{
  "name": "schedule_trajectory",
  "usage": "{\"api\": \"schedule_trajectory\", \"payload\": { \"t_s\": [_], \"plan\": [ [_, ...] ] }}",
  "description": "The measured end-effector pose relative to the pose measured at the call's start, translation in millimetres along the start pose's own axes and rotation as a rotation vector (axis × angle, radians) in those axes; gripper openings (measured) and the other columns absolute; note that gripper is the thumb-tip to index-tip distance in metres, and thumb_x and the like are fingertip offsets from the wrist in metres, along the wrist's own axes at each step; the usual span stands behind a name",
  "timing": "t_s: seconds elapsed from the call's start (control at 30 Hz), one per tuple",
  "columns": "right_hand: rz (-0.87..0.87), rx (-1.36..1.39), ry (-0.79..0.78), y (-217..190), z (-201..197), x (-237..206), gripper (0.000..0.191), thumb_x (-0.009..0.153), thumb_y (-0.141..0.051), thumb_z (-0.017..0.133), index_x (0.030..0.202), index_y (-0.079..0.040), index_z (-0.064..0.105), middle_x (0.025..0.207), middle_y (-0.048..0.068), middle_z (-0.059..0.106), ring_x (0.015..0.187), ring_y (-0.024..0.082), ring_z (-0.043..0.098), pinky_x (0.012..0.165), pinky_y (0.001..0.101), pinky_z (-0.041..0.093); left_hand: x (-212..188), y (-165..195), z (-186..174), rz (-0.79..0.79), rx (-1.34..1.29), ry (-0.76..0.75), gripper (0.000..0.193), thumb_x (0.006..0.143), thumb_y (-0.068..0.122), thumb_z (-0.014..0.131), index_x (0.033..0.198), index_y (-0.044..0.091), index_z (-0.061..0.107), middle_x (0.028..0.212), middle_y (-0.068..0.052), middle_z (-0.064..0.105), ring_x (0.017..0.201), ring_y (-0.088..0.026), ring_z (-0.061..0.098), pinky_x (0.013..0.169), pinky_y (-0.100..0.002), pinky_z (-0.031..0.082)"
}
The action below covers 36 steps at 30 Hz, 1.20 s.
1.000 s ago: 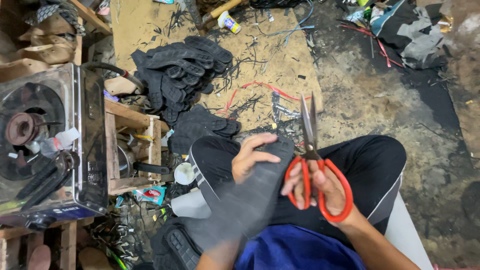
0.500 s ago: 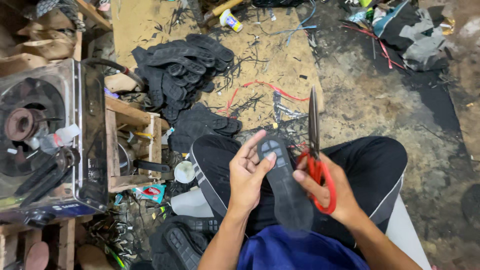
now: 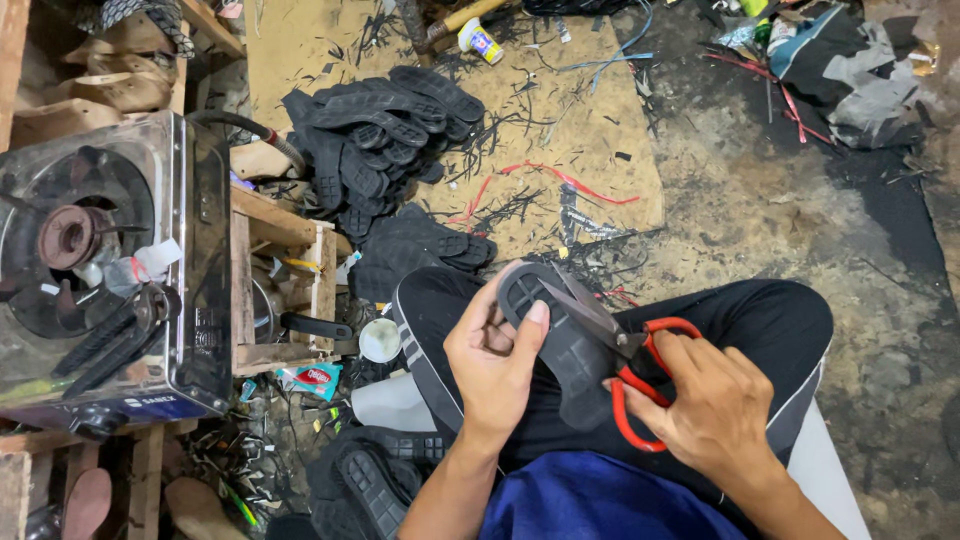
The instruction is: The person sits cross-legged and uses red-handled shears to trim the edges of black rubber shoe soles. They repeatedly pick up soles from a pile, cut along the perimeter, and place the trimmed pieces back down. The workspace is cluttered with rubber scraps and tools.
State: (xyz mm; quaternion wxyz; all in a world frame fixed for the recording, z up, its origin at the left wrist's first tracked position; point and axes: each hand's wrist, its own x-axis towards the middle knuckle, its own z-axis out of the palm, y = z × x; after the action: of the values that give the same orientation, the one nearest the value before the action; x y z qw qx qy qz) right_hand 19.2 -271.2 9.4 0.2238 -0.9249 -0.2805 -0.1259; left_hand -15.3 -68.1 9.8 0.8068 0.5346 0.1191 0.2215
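My left hand (image 3: 493,362) grips a black rubber shoe sole (image 3: 566,345) over my lap, thumb pressed on its treaded face. My right hand (image 3: 712,400) holds red-handled scissors (image 3: 633,368), fingers through the loops. The blades are parted and lie across the upper edge of the sole, pointing left toward its toe end. I sit cross-legged in black trousers (image 3: 780,325) and a blue shirt.
A pile of black soles (image 3: 385,130) lies on cardboard (image 3: 600,130) ahead, with rubber trimmings scattered around. A gas stove (image 3: 95,270) stands on a wooden stand (image 3: 285,280) at the left. More soles (image 3: 370,485) rest by my left knee. Dirt floor and rags fill the right.
The scissors swung down from upright to lie across the sole, blades now on its edge. My left hand turned the sole and shifted its grip.
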Motion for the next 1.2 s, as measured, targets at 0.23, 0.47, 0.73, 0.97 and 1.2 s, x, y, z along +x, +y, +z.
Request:
{"api": "schedule_trajectory", "payload": {
  "t_s": [0.23,0.47,0.73,0.97,1.2],
  "plan": [
    [-0.009,-0.037,-0.029,-0.7,-4.5,4.6,0.057,0.061,-0.055,0.084,0.091,-0.008,0.070,0.064,0.005,0.061,0.050,0.027,0.053,0.051,0.0387,0.039,-2.5,4.8,0.5,-0.004,0.021,-0.028,0.044,0.096,-0.005,0.067,0.138,-0.011,0.056,0.123,-0.014,0.068,0.109,-0.014,0.068,0.095,-0.027,0.057],
    [-0.060,-0.078,-0.007,1.2,-9.7,6.4,0.058,0.064,-0.056,0.084,0.094,-0.008,0.071,0.063,0.005,0.059,0.051,0.026,0.054,0.050,0.0374,0.039,0.6,8.4,-3.8,-0.023,0.011,-0.040,0.044,0.096,-0.006,0.068,0.138,-0.012,0.058,0.121,-0.013,0.068,0.104,-0.013,0.066,0.089,-0.026,0.057],
    [-0.041,-0.062,-0.007,-1.4,-13.8,9.8,0.054,0.062,-0.054,0.085,0.087,-0.009,0.068,0.065,0.006,0.061,0.051,0.028,0.053,0.052,0.0382,0.039,-1.7,7.7,-0.5,-0.029,0.014,-0.033,0.044,0.095,-0.005,0.068,0.137,-0.011,0.058,0.120,-0.012,0.069,0.104,-0.012,0.067,0.089,-0.025,0.057],
    [-0.084,-0.073,-0.020,3.9,-19.7,10.2,0.055,0.063,-0.054,0.085,0.090,-0.009,0.071,0.061,0.005,0.059,0.050,0.027,0.053,0.051,0.0379,0.039,1.8,11.0,-9.9,-0.045,0.020,-0.089,0.041,0.096,-0.006,0.069,0.136,-0.011,0.060,0.116,-0.011,0.069,0.101,-0.011,0.065,0.088,-0.025,0.056],
    [-0.091,-0.110,-0.032,5.3,-27.1,15.0,0.057,0.060,-0.057,0.084,0.088,-0.010,0.070,0.059,0.005,0.058,0.050,0.026,0.053,0.050,0.0371,0.037,9.8,22.2,-17.8,-0.097,0.037,-0.185,0.042,0.094,-0.007,0.068,0.136,-0.010,0.061,0.114,-0.009,0.070,0.100,-0.009,0.066,0.089,-0.024,0.056]
  ]
}}
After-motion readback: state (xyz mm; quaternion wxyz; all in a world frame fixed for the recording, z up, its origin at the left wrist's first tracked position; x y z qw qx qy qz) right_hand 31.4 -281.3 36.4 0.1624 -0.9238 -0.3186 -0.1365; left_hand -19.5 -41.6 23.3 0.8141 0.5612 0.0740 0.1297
